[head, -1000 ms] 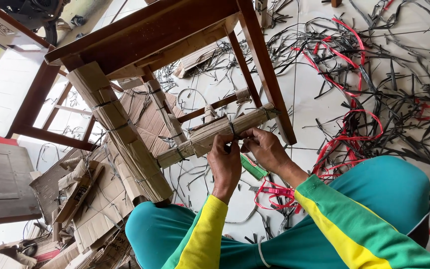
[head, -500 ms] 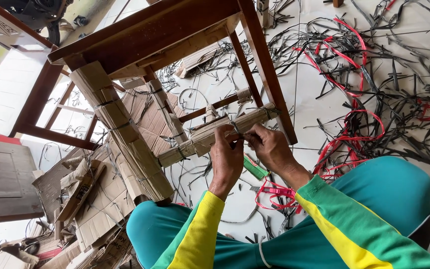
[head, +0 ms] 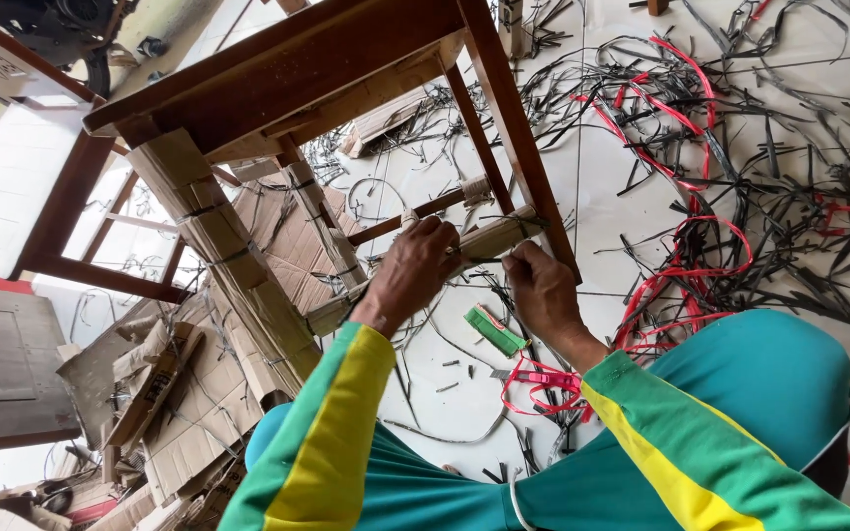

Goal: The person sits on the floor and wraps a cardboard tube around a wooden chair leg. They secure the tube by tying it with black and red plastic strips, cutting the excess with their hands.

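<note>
Both hands on cardboard-wrapped rail (head: 484, 241) of wooden chair (head: 297, 69).
L hand (head: 410, 270) fingers clamped round rail; R hand (head: 541, 290) fingers pinched together on thin black strap (head: 484, 260) w/ floor (head: 602, 187) littered in strap scraps.

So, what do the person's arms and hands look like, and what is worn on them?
Both arms wear long sleeves of one jacket. The left sleeve is green with a broad yellow stripe along it; the right sleeve is green and yellow over teal. The left hand and right hand are bare, without gloves. No ring or watch shows.
</note>
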